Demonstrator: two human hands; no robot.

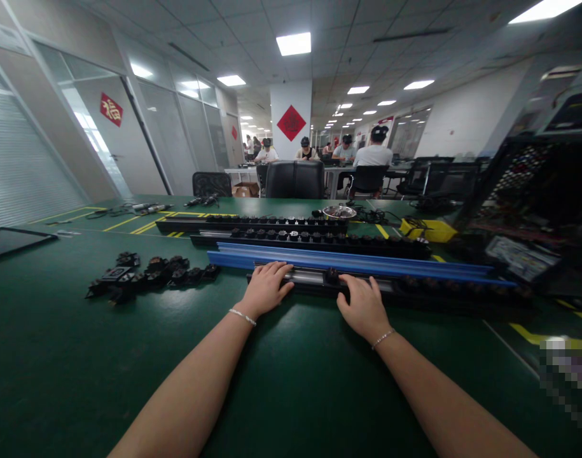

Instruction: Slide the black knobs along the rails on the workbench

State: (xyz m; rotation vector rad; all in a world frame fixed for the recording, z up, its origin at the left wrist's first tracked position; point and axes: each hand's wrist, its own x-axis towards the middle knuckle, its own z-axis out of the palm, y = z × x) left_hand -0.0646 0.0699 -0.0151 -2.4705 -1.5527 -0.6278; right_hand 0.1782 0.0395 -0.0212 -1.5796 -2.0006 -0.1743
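Note:
A long black rail (314, 291) with a silvery strip along its channel lies across the table before me. My left hand (266, 291) rests over its left end, fingers stretched out and thumb apart. To the right, my right hand (366, 306) lies against the same rail with its fingers spread. Close to its index fingertip a small black block (331, 275) sits on the rail; whether they touch is unclear. More dark blocks (429, 284) line the rail's right part. Directly behind runs a long blue rail (348, 259).
Two more black rails (176, 224) with small parts lie farther back. Loose black blocks (152, 273) are heaped at left. A metal dish (339, 212) and a yellow bin (431, 230) stand beyond. Dark equipment (533, 184) rises at right. Several people sit in the background.

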